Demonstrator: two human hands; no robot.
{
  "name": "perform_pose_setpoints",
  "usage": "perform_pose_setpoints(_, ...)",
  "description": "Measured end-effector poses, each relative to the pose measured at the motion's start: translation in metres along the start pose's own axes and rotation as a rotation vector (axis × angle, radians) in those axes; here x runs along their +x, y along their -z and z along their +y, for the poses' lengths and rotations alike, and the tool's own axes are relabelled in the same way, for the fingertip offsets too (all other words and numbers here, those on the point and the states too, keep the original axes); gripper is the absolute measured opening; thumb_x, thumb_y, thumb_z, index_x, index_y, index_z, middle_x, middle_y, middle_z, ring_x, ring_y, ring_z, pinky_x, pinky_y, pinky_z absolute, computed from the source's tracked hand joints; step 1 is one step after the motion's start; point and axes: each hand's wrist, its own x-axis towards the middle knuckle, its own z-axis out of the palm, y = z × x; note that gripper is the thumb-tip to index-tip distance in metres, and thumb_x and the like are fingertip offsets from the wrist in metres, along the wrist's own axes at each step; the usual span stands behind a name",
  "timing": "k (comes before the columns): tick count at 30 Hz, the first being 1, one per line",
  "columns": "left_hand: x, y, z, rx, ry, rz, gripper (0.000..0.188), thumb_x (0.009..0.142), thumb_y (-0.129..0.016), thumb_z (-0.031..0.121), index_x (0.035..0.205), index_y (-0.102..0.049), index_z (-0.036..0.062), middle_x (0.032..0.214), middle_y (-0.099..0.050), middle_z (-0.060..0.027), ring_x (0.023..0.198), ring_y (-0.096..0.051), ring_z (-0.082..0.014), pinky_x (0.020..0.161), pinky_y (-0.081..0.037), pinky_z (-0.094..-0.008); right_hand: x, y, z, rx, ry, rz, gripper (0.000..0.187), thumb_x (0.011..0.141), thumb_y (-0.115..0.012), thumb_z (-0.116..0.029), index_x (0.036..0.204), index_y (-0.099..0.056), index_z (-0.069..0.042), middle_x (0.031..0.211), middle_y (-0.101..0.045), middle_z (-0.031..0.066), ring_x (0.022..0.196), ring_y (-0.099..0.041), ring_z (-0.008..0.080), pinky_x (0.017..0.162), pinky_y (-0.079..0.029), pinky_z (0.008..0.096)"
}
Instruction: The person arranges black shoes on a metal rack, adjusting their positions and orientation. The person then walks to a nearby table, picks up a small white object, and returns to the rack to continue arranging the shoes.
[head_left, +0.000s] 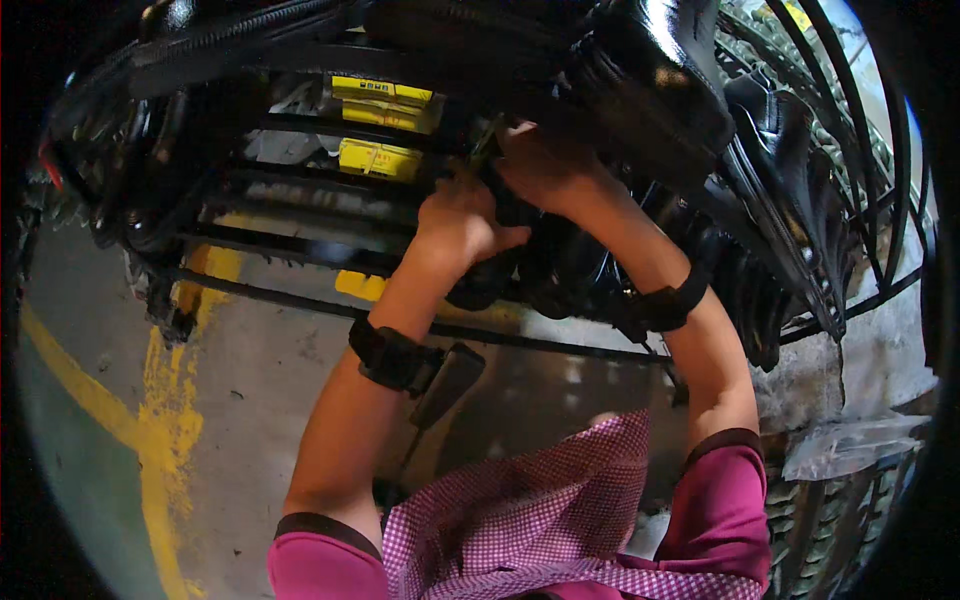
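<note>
My left hand (pixel 456 222) is reaching in among dark shoes on a black metal rack, its thumb pointing right and its other fingers bent in shadow. Close beside it, my right hand (pixel 548 170) is closed at the fingertips, under the overhang of a shiny black shoe (pixel 655 85). A thin greenish strip (pixel 486 140) shows between the two hands. Whatever the fingers grip is too dark to make out. More black shoes (pixel 575 265) sit below my hands. Each wrist wears a black strap, the left one with a small box (pixel 395 357).
Black rack bars (pixel 290 245) cross in front of me. Yellow boxes or labels (pixel 380 158) show behind them. More black shoes (pixel 790 150) hang at the right, near curved bars. A clear plastic sheet (pixel 850 445) lies lower right. Yellow lines (pixel 165 430) mark the grey floor.
</note>
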Motion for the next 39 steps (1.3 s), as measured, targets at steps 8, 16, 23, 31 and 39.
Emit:
perform_pose_setpoints(8, -0.001, 0.005, -0.001, -0.112, -0.042, 0.011, 0.1, 0.055, -0.069, 0.051, 0.126, -0.024, -0.0039, 0.129, -0.029, -0.0231, 0.114, -0.039, -0.0341, 0.089, -0.039, -0.0362, 0.015, -0.016, 0.006, 0.109, 0.156, 0.278, 0.018, 0.074, -0.049, -0.017, 0.08, -0.058, -0.002, 0.074, -0.058, 0.0167, 0.065, -0.057, 0.0317, 0.061, -0.046, 0.0397)
perform_pose_setpoints(16, -0.007, 0.009, 0.003, -0.071, -0.009, 0.019, 0.102, 0.057, -0.064, 0.057, 0.128, -0.021, -0.0024, 0.128, -0.029, -0.0242, 0.117, -0.036, -0.0331, 0.087, -0.041, -0.036, 0.015, -0.046, 0.021, -0.686, 0.512, 0.539, 0.021, 0.074, -0.049, -0.018, 0.069, -0.057, 0.001, 0.076, -0.058, 0.0187, 0.067, -0.056, 0.0299, 0.059, -0.045, 0.0388)
perform_pose_setpoints(23, -0.009, 0.007, 0.003, 0.025, -0.017, 0.061, 0.1, 0.058, -0.064, 0.056, 0.127, -0.022, -0.0022, 0.126, -0.032, -0.0237, 0.116, -0.037, -0.0318, 0.086, -0.042, -0.0362, 0.012, -0.029, 0.006, -0.146, 0.418, 0.047, 0.021, 0.074, -0.047, -0.016, 0.069, -0.055, 0.003, 0.077, -0.057, 0.0201, 0.068, -0.055, 0.0308, 0.06, -0.044, 0.0375)
perform_pose_setpoints(31, -0.002, 0.012, -0.007, 0.005, 0.126, -0.094, 0.098, 0.059, -0.065, 0.052, 0.125, -0.021, -0.0074, 0.12, -0.039, -0.0272, 0.101, -0.051, -0.0327, 0.08, -0.044, -0.0376, -0.06, 0.03, -0.006, 0.557, 0.14, 0.318, 0.019, 0.075, -0.049, -0.016, 0.065, -0.051, 0.0, 0.062, -0.053, 0.0164, 0.055, -0.054, 0.0278, 0.051, -0.041, 0.0373)
perform_pose_setpoints(39, -0.051, 0.119, 0.036, -0.195, -0.308, -0.009, 0.034, 0.075, -0.058, 0.031, 0.072, -0.06, -0.0033, 0.062, -0.059, -0.0152, 0.061, -0.06, -0.0314, 0.056, -0.046, -0.0341, -0.151, 0.123, 0.005, 0.746, 0.122, 0.428, 0.022, 0.063, -0.057, 0.002, 0.05, -0.04, -0.005, 0.047, -0.036, 0.0049, 0.038, -0.039, 0.017, 0.037, -0.031, 0.0263)
